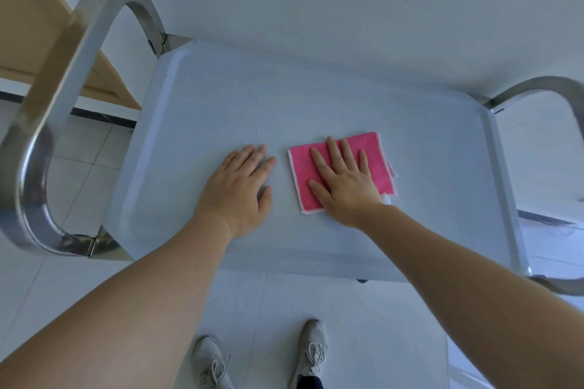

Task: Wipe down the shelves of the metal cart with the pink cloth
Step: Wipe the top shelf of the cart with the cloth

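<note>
The metal cart's top shelf (221, 98) fills the middle of the head view, a flat grey tray with a raised rim. A folded pink cloth (377, 167) with a pale edge lies on it, right of centre. My right hand (344, 183) presses flat on the cloth, fingers spread, palm covering its near half. My left hand (240, 186) rests flat on the bare shelf just left of the cloth, fingers together, holding nothing. The lower shelves are hidden under the top one.
Curved steel handles rise at the cart's left end (63, 79) and right end (553, 95). A white wall stands behind the cart. A wooden door (28, 25) is at the far left. My two shoes (311, 347) stand on the tiled floor below the near rim.
</note>
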Demonstrator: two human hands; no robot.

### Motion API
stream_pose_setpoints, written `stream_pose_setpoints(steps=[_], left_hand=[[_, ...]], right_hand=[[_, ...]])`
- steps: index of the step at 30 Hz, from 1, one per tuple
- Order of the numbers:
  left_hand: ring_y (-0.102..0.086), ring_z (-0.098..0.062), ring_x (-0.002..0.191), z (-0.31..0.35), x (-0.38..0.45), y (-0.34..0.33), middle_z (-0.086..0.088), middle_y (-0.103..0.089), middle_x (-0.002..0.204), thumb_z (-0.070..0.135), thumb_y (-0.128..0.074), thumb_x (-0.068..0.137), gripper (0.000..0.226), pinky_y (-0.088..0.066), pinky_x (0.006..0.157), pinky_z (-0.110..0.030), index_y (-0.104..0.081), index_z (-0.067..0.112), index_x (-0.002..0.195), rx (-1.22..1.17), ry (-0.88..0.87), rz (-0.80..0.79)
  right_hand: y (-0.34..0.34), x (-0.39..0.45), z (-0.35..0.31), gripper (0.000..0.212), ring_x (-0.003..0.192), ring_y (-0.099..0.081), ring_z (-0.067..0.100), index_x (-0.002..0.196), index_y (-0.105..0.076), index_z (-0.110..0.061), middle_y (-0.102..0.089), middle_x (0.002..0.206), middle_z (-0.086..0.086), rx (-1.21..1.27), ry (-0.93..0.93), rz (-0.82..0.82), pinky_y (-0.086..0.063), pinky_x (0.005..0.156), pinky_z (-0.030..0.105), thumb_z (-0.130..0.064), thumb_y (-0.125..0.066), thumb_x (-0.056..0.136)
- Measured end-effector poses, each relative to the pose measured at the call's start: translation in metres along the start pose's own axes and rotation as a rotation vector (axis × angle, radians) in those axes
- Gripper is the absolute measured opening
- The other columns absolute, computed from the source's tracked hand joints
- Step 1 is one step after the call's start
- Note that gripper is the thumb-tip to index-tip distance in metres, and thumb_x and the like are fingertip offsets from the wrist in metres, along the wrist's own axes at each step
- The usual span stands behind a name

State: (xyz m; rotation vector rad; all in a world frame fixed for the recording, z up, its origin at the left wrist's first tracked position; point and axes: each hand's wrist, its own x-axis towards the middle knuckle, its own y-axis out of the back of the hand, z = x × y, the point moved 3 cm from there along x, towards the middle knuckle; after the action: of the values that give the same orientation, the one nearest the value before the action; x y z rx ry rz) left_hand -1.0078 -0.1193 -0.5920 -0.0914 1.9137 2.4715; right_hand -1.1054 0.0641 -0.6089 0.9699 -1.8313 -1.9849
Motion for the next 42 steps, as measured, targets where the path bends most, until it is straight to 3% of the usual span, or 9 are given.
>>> stream_pose_setpoints(steps=[10,19,23,26,31,35,42], left_hand=[[-0.03,-0.028,0.137,-0.003,0.004,-0.005,-0.012,-0.035,0.148,0.031,-0.039,0.086,0.055,-0.019,0.115,-0.042,-0.04,0.012,0.137,-0.01,-0.014,0.022],[-0.03,-0.03,0.136,-0.005,0.001,0.002,-0.014,-0.035,0.148,0.031,-0.038,0.084,0.056,-0.019,0.115,-0.042,-0.042,0.01,0.136,-0.054,0.001,0.012],[-0.039,-0.036,0.129,-0.012,-0.011,0.017,-0.019,-0.042,0.142,0.026,-0.046,0.084,0.051,-0.026,0.11,-0.042,-0.047,0.006,0.131,-0.172,0.038,0.052],[-0.045,-0.037,0.123,-0.036,-0.028,0.03,-0.019,-0.049,0.136,0.027,-0.042,0.083,0.052,-0.031,0.108,-0.045,-0.05,0.004,0.128,-0.125,0.068,0.058],[-0.037,-0.033,0.13,-0.084,-0.057,0.03,-0.015,-0.043,0.142,0.033,-0.029,0.087,0.056,-0.024,0.112,-0.047,-0.044,0.007,0.133,0.038,0.143,0.004],[-0.027,-0.029,0.137,-0.091,-0.065,0.017,-0.009,-0.034,0.149,0.034,-0.026,0.088,0.056,-0.015,0.115,-0.046,-0.038,0.011,0.138,0.018,0.175,-0.006],[-0.024,-0.025,0.139,-0.094,-0.063,0.017,-0.006,-0.031,0.151,0.035,-0.025,0.088,0.057,-0.011,0.117,-0.043,-0.037,0.013,0.139,0.002,0.175,0.007]], right_hand=[[-0.023,-0.085,-0.034,0.062,0.136,0.03,0.018,0.14,0.02,-0.038,0.025,0.15,-0.002,0.054,-0.054,-0.035,0.019,0.111,0.046,-0.064,-0.002,0.088],[-0.024,-0.102,-0.043,0.062,0.135,0.033,0.018,0.141,0.018,-0.037,0.026,0.15,-0.004,0.067,-0.07,-0.06,0.022,0.11,0.042,-0.063,0.0,0.088],[-0.025,-0.102,-0.043,0.061,0.133,0.038,0.016,0.138,0.024,-0.038,0.028,0.149,-0.004,0.046,-0.073,-0.082,0.024,0.109,0.041,-0.064,0.005,0.086],[-0.025,-0.101,-0.043,0.062,0.131,0.042,0.014,0.136,0.028,-0.038,0.032,0.148,-0.004,0.036,-0.073,-0.098,0.024,0.109,0.042,-0.066,0.009,0.084],[-0.026,-0.102,-0.045,0.06,0.131,0.041,0.017,0.132,0.034,-0.041,0.035,0.147,-0.002,0.042,-0.089,-0.113,0.024,0.109,0.042,-0.066,0.012,0.082],[-0.028,-0.1,-0.056,0.059,0.132,0.041,0.019,0.129,0.039,-0.043,0.039,0.145,-0.003,0.05,-0.069,-0.119,0.023,0.11,0.044,-0.067,0.013,0.082],[-0.022,-0.065,-0.075,0.061,0.13,0.042,0.018,0.135,0.028,-0.038,0.032,0.148,-0.002,0.0,0.033,-0.067,0.023,0.109,0.044,-0.065,0.005,0.086]])
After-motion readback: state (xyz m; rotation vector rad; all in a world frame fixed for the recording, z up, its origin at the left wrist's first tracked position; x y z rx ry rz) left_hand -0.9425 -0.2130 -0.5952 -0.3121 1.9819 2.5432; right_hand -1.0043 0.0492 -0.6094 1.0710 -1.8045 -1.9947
